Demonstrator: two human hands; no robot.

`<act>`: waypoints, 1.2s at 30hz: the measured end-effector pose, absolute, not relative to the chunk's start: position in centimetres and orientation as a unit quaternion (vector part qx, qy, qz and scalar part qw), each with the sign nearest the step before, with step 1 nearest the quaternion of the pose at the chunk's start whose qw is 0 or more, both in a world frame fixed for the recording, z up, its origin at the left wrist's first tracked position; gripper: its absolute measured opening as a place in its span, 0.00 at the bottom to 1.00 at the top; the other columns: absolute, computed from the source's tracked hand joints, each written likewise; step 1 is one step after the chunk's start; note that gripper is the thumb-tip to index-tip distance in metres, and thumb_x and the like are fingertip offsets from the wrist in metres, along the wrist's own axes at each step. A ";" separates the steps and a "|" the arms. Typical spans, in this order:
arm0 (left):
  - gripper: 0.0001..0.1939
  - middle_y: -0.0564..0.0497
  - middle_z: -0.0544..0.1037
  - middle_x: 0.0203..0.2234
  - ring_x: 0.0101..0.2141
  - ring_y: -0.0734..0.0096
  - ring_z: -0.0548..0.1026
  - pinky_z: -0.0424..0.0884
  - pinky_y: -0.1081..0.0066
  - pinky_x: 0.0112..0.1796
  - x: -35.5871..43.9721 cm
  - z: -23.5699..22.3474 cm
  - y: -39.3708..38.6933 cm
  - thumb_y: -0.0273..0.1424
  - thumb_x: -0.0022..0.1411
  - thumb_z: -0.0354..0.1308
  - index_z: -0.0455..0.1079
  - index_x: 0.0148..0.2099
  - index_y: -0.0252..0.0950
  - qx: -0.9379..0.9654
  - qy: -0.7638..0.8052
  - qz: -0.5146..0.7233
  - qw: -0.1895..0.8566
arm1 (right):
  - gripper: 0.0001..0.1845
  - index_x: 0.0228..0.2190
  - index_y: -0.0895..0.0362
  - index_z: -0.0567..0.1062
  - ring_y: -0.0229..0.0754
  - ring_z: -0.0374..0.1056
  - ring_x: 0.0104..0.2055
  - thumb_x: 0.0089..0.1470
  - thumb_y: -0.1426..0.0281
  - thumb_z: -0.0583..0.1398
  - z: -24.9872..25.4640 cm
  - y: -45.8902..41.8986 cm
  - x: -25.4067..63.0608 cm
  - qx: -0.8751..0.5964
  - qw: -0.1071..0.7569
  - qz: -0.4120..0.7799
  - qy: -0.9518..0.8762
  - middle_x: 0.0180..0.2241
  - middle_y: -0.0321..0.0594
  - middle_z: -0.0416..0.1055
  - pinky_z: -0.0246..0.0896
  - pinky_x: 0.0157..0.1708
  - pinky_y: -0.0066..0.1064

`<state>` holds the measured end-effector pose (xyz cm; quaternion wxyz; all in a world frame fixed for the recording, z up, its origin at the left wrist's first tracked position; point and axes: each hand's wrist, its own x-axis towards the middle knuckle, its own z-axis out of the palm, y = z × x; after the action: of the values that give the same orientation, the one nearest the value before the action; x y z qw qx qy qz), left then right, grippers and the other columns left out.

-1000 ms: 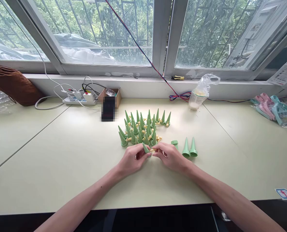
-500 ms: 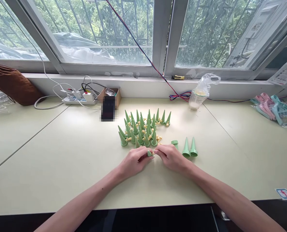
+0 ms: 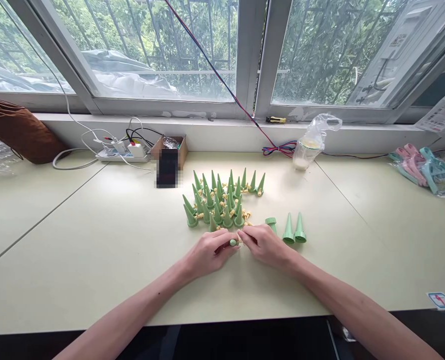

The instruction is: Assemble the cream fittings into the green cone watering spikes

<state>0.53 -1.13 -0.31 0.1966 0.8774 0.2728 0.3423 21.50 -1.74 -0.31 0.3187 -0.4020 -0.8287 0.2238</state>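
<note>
My left hand [image 3: 214, 250] is closed around a green cone-shaped watering spike [image 3: 234, 242], most of it hidden in my fingers. Right beside it, my right hand [image 3: 263, 242] pinches a small yellow valve [image 3: 239, 239] at the spike's side; fingertips cover most of the valve. Beyond both hands stands a cluster of several green watering spikes [image 3: 209, 200], tips up, many with yellow valves at their bases. A few loose yellow valves [image 3: 247, 216] lie at the cluster's right. Further right are two upright green spikes [image 3: 289, 230] and one with its ribbed cap [image 3: 270, 221] uppermost.
A small cardboard box [image 3: 184, 150] with a dark, blurred-out object in front stands at the back, near a power strip [image 3: 123, 157] with cables. A bagged cup [image 3: 305, 150], pink and blue bagged items [image 3: 438, 170] and a brown pouch [image 3: 20, 132] line the back of the table.
The spike in my left hand has tilted and shifted slightly down and right, its tip now facing me more. My right hand stays nearly in place at the valve.
</note>
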 end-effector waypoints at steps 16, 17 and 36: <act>0.11 0.46 0.79 0.27 0.22 0.75 0.70 0.65 0.76 0.21 0.2 1.3 -0.7 0.35 0.65 0.61 0.76 0.37 0.29 0.772 0.359 0.357 0.384 | 0.10 0.46 0.56 0.73 0.40 0.69 0.33 0.68 0.66 0.56 -0.7 -1.6 21.8 -0.358 0.378 0.225 -0.823 0.40 0.45 0.74 0.66 0.33 0.31; 0.12 0.46 0.79 0.27 0.22 0.76 0.70 0.65 0.76 0.21 0.2 1.3 -0.7 0.35 0.65 0.61 0.76 0.36 0.29 0.772 0.358 0.355 0.386 | 0.10 0.47 0.56 0.73 0.40 0.69 0.34 0.68 0.66 0.56 -0.8 -1.5 21.8 -0.356 0.379 0.223 -0.825 0.40 0.46 0.74 0.66 0.33 0.31; 0.07 0.56 0.65 0.19 0.21 0.78 0.60 0.60 0.77 0.21 0.2 0.5 -0.9 0.32 0.65 0.59 0.74 0.38 0.32 0.821 0.339 0.329 0.322 | 0.17 0.33 0.57 0.69 0.39 0.62 0.27 0.71 0.66 0.48 -1.0 -1.6 21.8 -0.354 0.306 0.146 -0.872 0.30 0.41 0.70 0.54 0.27 0.30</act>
<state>0.17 -0.88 0.54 0.3223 0.8205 0.3386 0.3290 21.84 -1.60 -1.02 0.3062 -0.3537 -0.8717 0.1462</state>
